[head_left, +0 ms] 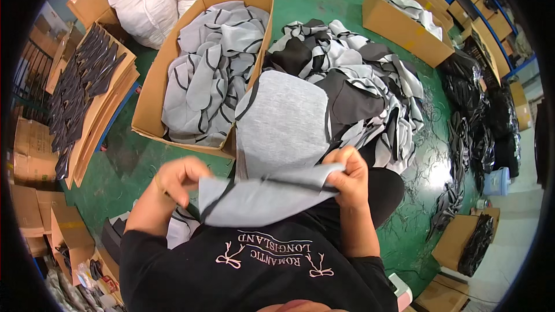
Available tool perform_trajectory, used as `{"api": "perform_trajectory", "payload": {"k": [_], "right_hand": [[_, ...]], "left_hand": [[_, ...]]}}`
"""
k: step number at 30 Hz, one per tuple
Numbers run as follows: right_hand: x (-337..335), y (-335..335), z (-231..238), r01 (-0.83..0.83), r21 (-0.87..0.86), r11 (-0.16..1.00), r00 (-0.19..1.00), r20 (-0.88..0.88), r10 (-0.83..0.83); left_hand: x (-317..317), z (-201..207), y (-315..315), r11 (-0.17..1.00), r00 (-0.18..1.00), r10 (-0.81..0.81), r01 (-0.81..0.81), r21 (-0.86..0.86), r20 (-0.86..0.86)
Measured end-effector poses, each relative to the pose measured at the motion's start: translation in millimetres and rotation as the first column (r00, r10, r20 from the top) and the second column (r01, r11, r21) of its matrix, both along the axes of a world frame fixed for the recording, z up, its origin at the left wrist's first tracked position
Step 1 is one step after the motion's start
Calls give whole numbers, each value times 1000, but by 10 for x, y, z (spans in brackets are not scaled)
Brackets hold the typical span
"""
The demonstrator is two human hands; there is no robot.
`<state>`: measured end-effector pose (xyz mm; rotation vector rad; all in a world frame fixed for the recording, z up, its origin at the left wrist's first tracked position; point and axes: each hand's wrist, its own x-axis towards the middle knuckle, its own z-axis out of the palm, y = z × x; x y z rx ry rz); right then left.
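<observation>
A light grey fabric piece with black strips [266, 201] is stretched in front of my body, partly smeared by motion. My right hand [348, 178] pinches its right end between thumb and fingers. Near the left end, my left hand [180, 180] is raised with bent fingers; blur at the fingertips hides whether they hold anything. Beyond the held piece, a larger grey fabric-covered panel [283, 118] with dark edging lies flat in front of me.
A cardboard box [151, 101] full of similar grey pieces stands ahead left. Next to it, a heap of grey and black pieces [370, 89] covers the floor. Black strips [87, 75] lie on stacked cardboard at left. White sacks [144, 14] and another box [404, 29] stand farther off.
</observation>
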<state>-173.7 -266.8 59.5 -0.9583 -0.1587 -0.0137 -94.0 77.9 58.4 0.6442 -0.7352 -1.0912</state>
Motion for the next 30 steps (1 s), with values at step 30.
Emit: {"api": "perform_trajectory", "payload": {"k": [30], "right_hand": [[618, -20, -874, 247, -806, 539, 833, -107, -542]], "left_hand": [[912, -345, -839, 82, 397, 17, -915, 394, 918]]}}
